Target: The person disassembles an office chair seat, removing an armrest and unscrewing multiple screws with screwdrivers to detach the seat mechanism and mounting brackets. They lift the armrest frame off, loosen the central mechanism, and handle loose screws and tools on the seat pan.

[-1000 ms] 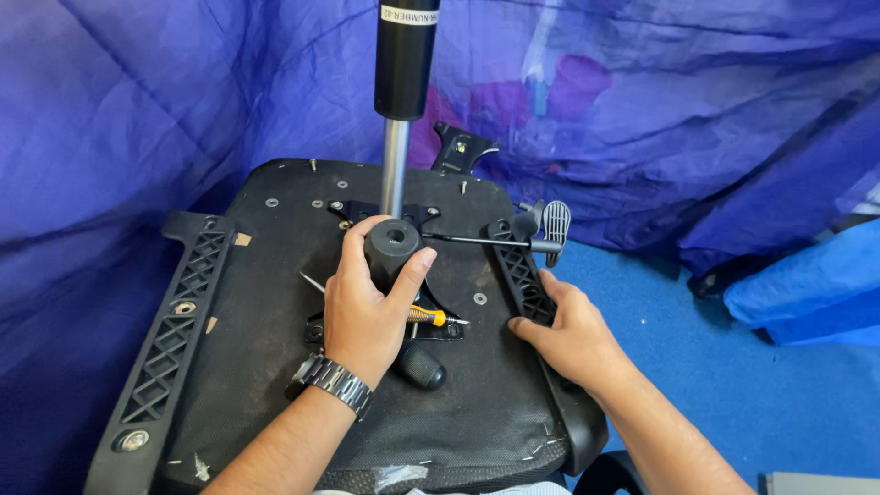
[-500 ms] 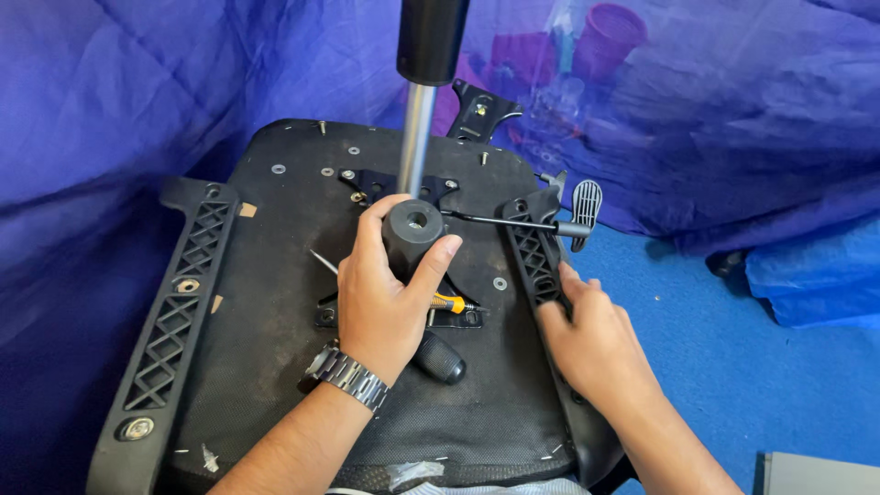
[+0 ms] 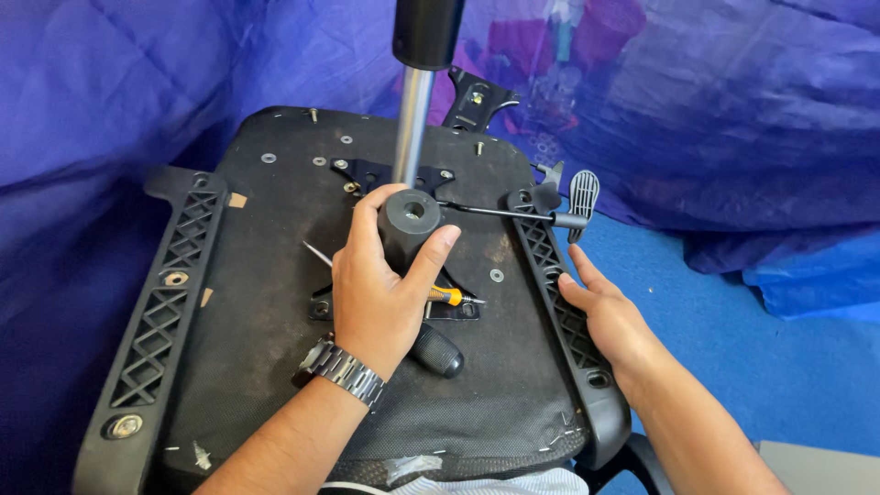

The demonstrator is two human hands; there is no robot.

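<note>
Blue tarpaulin [image 3: 733,137] drapes behind an upturned chair seat [image 3: 275,367]. As before, the left hand [image 3: 380,293] is wrapped tight around the black cylinder [image 3: 408,220] at the seat's middle, beside the gas-lift column [image 3: 412,119]. The right hand [image 3: 605,316], fingers loose and holding nothing, has slid along the right bracket [image 3: 559,302], nearer the lever paddle [image 3: 582,197]. A screwdriver [image 3: 440,344] lies under the left hand.

- A black cylinder [image 3: 408,223] is gripped by the left hand [image 3: 380,293].
- The overturned chair seat's [image 3: 275,367] right edge is touched by the right hand [image 3: 610,321].
</note>
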